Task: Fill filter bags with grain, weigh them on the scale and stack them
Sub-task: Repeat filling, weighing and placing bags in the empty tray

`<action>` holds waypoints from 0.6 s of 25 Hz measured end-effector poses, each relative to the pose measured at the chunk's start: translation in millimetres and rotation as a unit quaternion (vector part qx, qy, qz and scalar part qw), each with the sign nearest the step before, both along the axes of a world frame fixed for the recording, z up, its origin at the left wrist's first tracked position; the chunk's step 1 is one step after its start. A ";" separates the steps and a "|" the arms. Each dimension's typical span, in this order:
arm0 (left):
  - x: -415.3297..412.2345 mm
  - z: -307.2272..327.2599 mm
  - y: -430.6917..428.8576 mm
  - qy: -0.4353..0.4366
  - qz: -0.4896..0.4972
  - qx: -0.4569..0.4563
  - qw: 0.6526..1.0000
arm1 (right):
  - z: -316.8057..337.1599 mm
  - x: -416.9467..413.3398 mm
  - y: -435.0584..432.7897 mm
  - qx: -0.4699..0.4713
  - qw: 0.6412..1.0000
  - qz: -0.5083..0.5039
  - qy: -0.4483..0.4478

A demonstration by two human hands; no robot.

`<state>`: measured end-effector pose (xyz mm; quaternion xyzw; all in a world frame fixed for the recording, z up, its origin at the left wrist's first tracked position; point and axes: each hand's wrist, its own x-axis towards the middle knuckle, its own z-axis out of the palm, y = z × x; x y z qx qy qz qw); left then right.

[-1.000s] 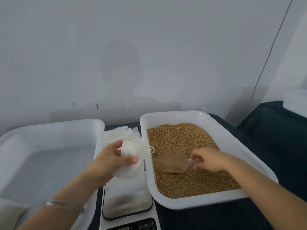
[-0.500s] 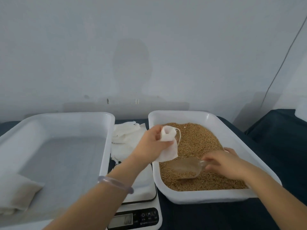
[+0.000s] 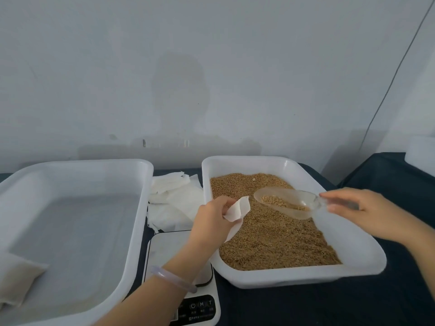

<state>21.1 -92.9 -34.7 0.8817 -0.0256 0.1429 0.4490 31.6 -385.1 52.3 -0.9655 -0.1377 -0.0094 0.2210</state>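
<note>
L hand point(image 3: 211, 222) w/ fingers curled round filter bag point(image 3: 236, 209), R hand point(image 3: 357, 208) w/ fingertip pinch on scoop point(image 3: 287, 201) handle

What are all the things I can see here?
Scale: one, white, front middle.
Left tray: one, white, left of the scale.
Filled bag: one, whitish, in left tray's near corner.
Grain tray: one, white, right of the scale.
Grain: lots, golden brown, in grain tray.
Empty bags: a pile, white, between the trays.
Scoop: one, clear, above the grain, holding a little.
Filter bag: one, white, over the grain tray's edge.
Left hand: one, wears pale bracelet, holds filter bag.
Right hand: one, pinches scoop handle.
</note>
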 end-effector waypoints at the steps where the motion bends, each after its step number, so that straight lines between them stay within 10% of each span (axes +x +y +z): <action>1: 0.1 0.1 -0.9 -0.005 0.001 0.005 1.000 | 4.9 -0.6 0.7 0.000 1.000 0.007 -0.004; 15: -3.5 3.2 -3.8 -0.035 -0.074 0.118 0.990 | 18.6 8.9 38.2 -0.169 0.983 0.072 -0.023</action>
